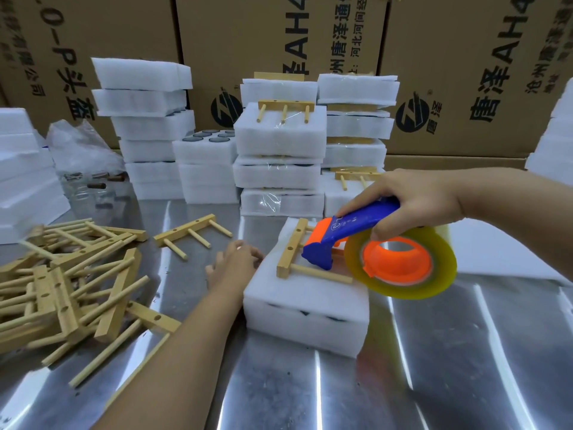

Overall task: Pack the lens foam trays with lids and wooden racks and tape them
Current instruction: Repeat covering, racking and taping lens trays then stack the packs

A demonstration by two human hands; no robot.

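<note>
Head view, the only one.

- Your right hand [412, 203] is closed round the blue handle of the tape dispenser [350, 234], thumb down on the tape roll [403, 262], probably to brake it.
- The dispenser's blue nose sits low over the wooden rack [294, 252], which lies pegs-flat on top of the foam tray pack [304, 311]. That reads as taping the rack down.
- The pack stands on the steel worktop [434, 367], front and centre, lid on, with dark lenses showing at the seam.
- Your left hand [235, 259] is blurred, its fingers loosely bent with the tips at the pack's left edge. It holds nothing and likely braces the pack against the pull.
- The loose racks [62, 290] are heaped at left within reach.
- The taped packs [279, 150] are stacked behind, against the cartons [465, 72].
</note>
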